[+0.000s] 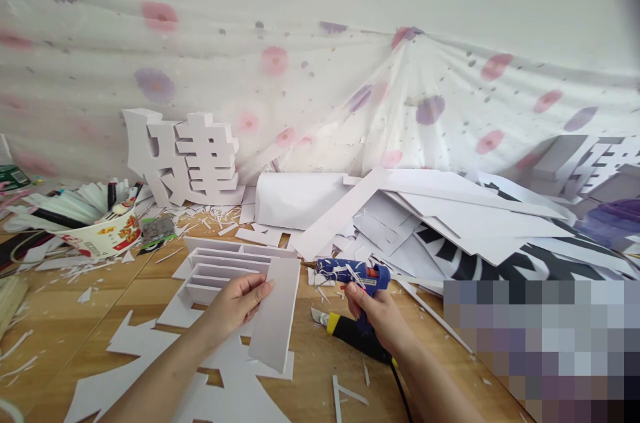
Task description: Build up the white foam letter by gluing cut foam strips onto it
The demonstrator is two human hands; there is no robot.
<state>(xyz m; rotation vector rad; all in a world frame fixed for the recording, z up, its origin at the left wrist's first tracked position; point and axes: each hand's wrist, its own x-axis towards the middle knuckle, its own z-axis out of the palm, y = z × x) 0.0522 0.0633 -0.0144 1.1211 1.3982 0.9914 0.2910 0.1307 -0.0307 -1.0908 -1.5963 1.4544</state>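
Note:
My left hand (pixel 235 306) is closed on a flat white foam strip (pixel 278 316), held upright above the wooden floor. My right hand (pixel 377 313) grips a blue glue gun (pixel 350 274), its nozzle pointing left at the strip's upper right edge. Just behind the strip lies a half-built white foam letter (pixel 220 270) with open channels. A yellow-and-black utility knife (pixel 345 331) lies on the floor between my hands, below the gun.
A finished white foam character (pixel 183 156) stands against the flowered cloth on the wall. A heap of white foam sheets (pixel 450 216) fills the right. White cut-out offcuts (pixel 145 350) and scraps litter the floor; printed packaging (pixel 105 236) lies at left.

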